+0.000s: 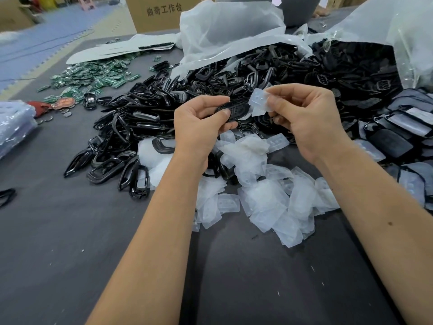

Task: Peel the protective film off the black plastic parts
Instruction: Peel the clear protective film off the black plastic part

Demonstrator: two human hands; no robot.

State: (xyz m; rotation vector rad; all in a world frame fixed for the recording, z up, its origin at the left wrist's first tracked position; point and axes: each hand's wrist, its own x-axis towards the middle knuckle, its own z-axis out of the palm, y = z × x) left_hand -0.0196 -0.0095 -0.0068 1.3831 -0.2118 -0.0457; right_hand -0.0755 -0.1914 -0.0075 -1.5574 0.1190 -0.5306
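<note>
Mid-peel above the table [70, 231]: left hand [199, 127] grips a black part [234, 110]; right hand [307, 118] pinches its film [259, 103], nearly free. Next, likely drop the film on the near heap [269, 198].

Left hand [199, 127] grips black part [236, 110], right hand [311, 118] pinches film [259, 103]

Two hands [199, 127], one cardboard box [159, 12], countless black parts [140, 109]
</note>
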